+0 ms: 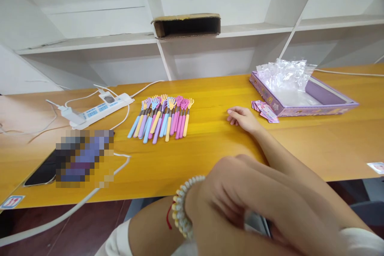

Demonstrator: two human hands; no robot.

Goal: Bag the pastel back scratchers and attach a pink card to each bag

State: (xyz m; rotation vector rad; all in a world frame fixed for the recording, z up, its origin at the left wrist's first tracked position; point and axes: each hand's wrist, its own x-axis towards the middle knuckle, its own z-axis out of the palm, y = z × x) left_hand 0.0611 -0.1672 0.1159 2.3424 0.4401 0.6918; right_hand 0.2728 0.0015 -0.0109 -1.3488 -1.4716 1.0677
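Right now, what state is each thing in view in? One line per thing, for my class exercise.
Claw-ended sticks: piled overlapping, claws pointing away
Purple tray: open, holding clear bags
Small cards: overlapping beside the tray
Power strip: chargers plugged in
Cardboard box: open side facing out
Dark device: lying flat, partly pixelated
Left hand: curled, blurred, contents unclear
Right hand: loosely curled, no item visible
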